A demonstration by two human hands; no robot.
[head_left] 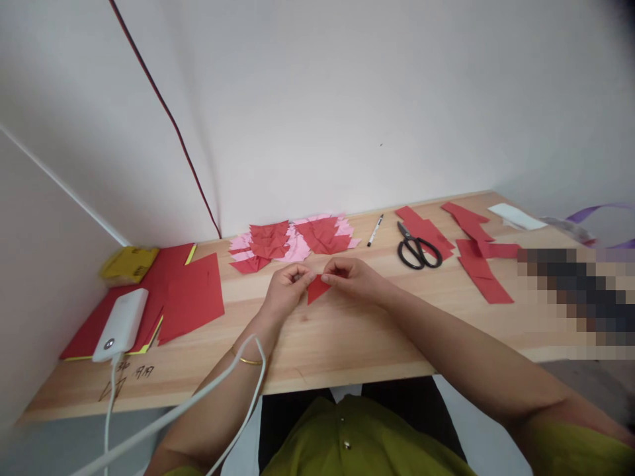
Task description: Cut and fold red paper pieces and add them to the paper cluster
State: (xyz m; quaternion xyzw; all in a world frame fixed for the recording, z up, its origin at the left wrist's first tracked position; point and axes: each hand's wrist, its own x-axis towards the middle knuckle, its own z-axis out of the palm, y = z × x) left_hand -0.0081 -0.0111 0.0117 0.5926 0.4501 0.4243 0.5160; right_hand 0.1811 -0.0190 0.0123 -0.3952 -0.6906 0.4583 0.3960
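A small folded piece of red paper point(316, 289) is held between my two hands, just above the wooden table. My left hand point(289, 287) pinches its left corner between thumb and fingers. At the opposite corner my right hand point(354, 279) grips it the same way, fingers curled. Behind my hands, against the wall, lie heaps of folded red paper pieces point(269, 240) and pink paper pieces point(297, 246). The lower part of the red piece hangs to a point below my fingertips.
Black-handled scissors point(419, 251) rest partly on red paper strips point(430, 233) to the right, near a marker point(376, 230). On the left, a white power bank point(122, 324) with a cable sits on red sheets point(193, 301) beside a yellow packet point(129, 263). The cable crosses my left forearm.
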